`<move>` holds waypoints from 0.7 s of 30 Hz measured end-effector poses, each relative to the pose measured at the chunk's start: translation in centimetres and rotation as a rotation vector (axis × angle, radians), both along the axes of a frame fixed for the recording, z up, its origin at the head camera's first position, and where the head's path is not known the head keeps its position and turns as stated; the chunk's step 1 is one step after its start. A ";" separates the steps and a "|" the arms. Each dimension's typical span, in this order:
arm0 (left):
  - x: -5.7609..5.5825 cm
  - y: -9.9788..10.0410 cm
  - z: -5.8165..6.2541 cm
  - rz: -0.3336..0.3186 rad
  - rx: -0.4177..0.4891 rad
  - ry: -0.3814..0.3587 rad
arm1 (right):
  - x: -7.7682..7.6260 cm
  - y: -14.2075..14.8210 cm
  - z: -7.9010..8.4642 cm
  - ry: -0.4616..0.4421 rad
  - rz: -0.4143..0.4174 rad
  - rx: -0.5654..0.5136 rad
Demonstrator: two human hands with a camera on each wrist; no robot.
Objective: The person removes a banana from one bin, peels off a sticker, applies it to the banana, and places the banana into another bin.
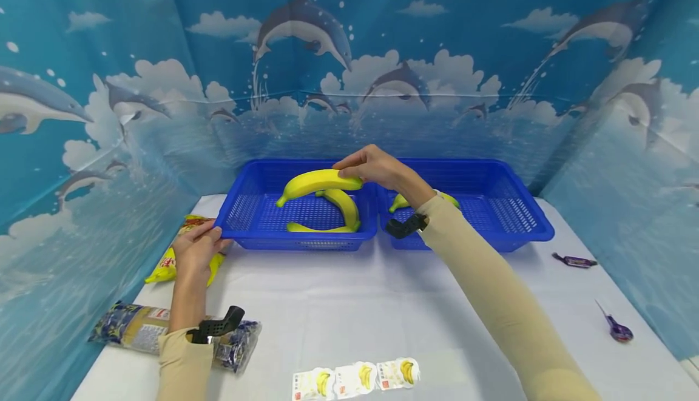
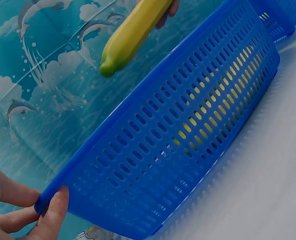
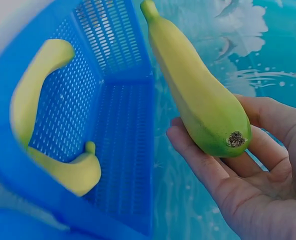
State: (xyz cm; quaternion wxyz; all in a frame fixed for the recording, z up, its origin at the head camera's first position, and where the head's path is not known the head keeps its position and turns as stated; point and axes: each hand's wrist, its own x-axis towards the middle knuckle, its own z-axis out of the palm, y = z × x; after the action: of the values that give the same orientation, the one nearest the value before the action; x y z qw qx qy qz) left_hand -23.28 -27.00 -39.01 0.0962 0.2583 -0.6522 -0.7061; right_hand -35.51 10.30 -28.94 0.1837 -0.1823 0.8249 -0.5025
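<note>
My right hand (image 1: pixel 377 167) grips a yellow banana (image 1: pixel 317 182) by one end, holding it above the left blue basket (image 1: pixel 306 242). Two more bananas (image 1: pixel 345 207) lie inside that basket; in the right wrist view a banana (image 3: pixel 70 172) rests at its near side. With thumb and fingers, my left hand (image 1: pixel 198 248) pinches the basket's near left corner, as the left wrist view also shows at the rim (image 2: pixel 63 187). Another banana (image 1: pixel 401 202) sits in the right blue basket (image 1: pixel 508 244), partly hidden behind my right wrist.
Beside my left hand lies a yellow snack bag (image 1: pixel 164 267), with a long clear-and-blue package (image 1: pixel 136 328) under the left forearm. Several banana-picture cards (image 1: pixel 355 378) are at the front. A purple wrapped candy (image 1: pixel 576 261) and a purple lollipop (image 1: pixel 619 330) lie on the right.
</note>
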 end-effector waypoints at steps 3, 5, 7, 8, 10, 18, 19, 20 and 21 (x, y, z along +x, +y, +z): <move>0.1 -0.2 0.1 0.001 0.001 -0.006 | 1.2 1.1 0.0 0.013 0.002 -0.004; 0.2 -0.2 0.1 0.004 0.002 -0.008 | 2.2 1.8 0.0 0.024 0.002 -0.013; 0.2 -0.2 0.1 0.009 0.001 -0.006 | 3.2 2.6 -0.1 0.046 0.000 -0.015; 0.1 -0.2 0.0 0.009 0.003 -0.003 | 3.7 3.0 -0.2 0.056 0.000 -0.016; 0.1 -0.1 0.0 0.010 0.008 0.001 | 4.8 3.9 -0.4 0.069 -0.008 -0.024; 0.1 0.3 -0.2 0.010 0.010 0.012 | 8.7 7.4 -2.2 0.098 -0.025 -0.118; 0.1 0.3 -0.2 0.009 0.007 0.013 | 9.0 7.7 -2.5 0.103 -0.021 -0.128; 0.1 0.3 -0.2 0.009 0.006 0.012 | 9.4 7.9 -2.9 0.103 -0.018 -0.143; 0.1 0.2 -0.2 0.010 0.008 0.010 | 9.7 8.1 -3.3 0.100 -0.014 -0.154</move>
State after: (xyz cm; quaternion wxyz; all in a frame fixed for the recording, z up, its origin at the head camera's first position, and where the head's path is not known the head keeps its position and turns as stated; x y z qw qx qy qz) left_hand -23.19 -26.82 -39.18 0.1019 0.2584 -0.6477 -0.7095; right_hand -25.80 18.44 -32.22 0.1240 -0.2148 0.7934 -0.5559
